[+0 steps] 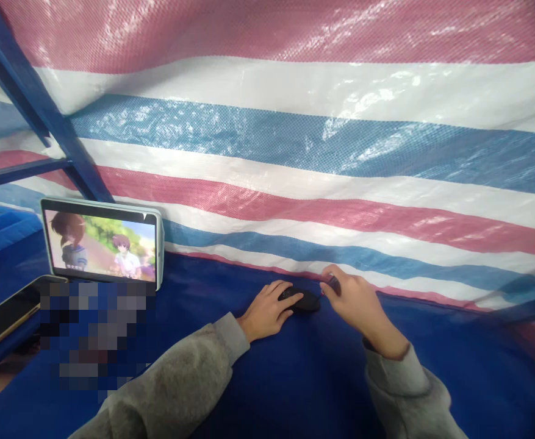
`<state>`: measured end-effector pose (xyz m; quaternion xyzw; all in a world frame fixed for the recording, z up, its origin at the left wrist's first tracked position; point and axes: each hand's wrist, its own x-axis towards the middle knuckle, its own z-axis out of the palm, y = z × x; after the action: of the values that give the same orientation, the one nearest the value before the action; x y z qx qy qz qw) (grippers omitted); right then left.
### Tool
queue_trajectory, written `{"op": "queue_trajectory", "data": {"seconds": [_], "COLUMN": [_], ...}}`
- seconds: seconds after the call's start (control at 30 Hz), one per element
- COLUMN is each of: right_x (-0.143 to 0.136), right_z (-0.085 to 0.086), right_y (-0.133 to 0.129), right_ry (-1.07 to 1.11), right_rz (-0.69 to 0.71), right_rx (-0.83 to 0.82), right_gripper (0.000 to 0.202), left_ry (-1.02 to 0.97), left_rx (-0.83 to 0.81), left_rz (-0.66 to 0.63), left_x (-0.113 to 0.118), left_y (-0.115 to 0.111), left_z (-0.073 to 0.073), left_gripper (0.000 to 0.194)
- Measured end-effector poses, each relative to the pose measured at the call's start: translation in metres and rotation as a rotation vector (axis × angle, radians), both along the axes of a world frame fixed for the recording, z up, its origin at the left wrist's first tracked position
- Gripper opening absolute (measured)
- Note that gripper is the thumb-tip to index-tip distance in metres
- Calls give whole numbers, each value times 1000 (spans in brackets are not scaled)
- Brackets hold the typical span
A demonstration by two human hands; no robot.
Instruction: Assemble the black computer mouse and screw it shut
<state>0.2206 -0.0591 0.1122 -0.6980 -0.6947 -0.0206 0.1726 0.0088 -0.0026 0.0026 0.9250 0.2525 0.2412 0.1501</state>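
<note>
On the dark blue surface lies a black, rounded object that looks like a computer mouse. My left hand holds it down from the left, fingers over its top and the thumb along its near side. Just right of it, my right hand is closed in a pinch around a small dark object, mostly covered by the fingers. A thin dark line seems to run from that object toward the mouse's right end; whether it is a cable or a tool tip I cannot tell.
A tablet in a pale case stands at the left, playing a cartoon. Beside it lies a phone-like black slab. A striped plastic sheet hangs close behind the hands. Blue frame bars rise at the left.
</note>
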Motion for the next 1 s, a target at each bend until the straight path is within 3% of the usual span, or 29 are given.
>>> {"op": "queue_trajectory", "data": {"seconds": [0.13, 0.27, 0.37, 0.57, 0.67, 0.8, 0.93, 1.0], "right_x": [4, 9, 12, -6, -22, -33, -30, -26], "right_z": [14, 17, 1, -41, -55, -65, -82, -96], "right_y": [-5, -15, -20, -25, -30, -33, -28, -22], "right_ry": [237, 354, 293, 157, 39, 83, 201, 230], "right_rz": [26, 226, 309, 333, 309, 392, 297, 206], "right_rx": [-13, -234, -385, -501, -471, -333, 61, 162], "right_gripper": [22, 23, 26, 24, 16, 7, 25, 41], "left_ry": [-4, -27, -58, -119, -95, -82, -44, -27], "left_rx": [-29, -81, -137, -284, -303, -258, -180, -148], "left_rz": [6, 27, 46, 76, 54, 28, 42, 58], "left_x": [-1, -2, -5, -15, -18, -19, -17, -17], "left_y": [0, 5, 15, 32, 33, 33, 34, 34], "left_z": [1, 2, 2, 6, 9, 6, 1, -1], "left_gripper": [60, 54, 47, 33, 31, 29, 31, 33]}}
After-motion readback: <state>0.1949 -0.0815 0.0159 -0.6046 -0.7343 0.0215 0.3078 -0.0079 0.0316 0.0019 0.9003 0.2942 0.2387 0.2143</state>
